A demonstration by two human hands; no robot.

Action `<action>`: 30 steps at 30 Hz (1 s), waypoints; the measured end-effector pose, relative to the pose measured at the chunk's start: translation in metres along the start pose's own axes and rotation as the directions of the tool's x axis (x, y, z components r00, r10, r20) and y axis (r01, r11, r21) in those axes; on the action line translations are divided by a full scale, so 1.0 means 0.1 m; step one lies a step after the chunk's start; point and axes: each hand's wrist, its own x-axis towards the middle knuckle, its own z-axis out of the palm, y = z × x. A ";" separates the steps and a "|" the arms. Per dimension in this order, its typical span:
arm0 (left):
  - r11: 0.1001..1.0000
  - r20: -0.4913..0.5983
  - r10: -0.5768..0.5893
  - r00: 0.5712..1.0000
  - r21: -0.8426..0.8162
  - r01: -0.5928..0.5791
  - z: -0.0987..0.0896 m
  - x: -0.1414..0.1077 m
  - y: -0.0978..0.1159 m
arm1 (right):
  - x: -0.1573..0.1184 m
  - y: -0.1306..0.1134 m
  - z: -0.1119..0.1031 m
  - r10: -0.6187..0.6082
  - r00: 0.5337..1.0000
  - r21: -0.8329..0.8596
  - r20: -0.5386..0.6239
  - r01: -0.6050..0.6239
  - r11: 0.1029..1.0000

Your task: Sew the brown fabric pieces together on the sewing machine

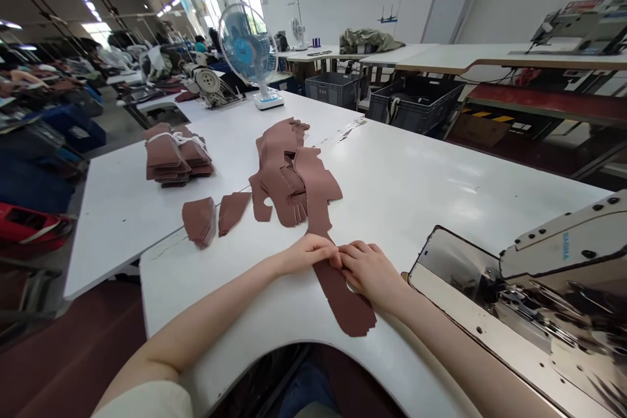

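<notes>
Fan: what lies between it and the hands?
In the head view, a heap of brown cut pieces on the white table, with a strip reaching the left hand and right hand.

Mauve-brown cut panels (289,173) on white worktable (431,189)

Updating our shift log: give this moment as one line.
left hand: on brown cut strip | right hand: on same strip | nearby: sewing machine
</notes>
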 end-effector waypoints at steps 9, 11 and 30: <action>0.860 -0.369 -0.033 0.929 0.464 0.215 -0.01 -0.06 -0.25 | -0.14 0.12 -0.02 0.212 0.972 0.264 -0.097 -0.180 0.948; 0.891 -0.379 -0.046 0.924 0.403 0.210 0.00 -0.04 -0.24 | -0.16 0.14 -0.04 0.329 0.944 0.471 -0.038 -0.273 0.839; 0.730 -0.440 -0.222 0.870 0.517 0.447 -0.53 0.64 -0.01 | -0.90 0.58 -0.11 0.432 0.877 0.234 -0.210 -0.384 0.893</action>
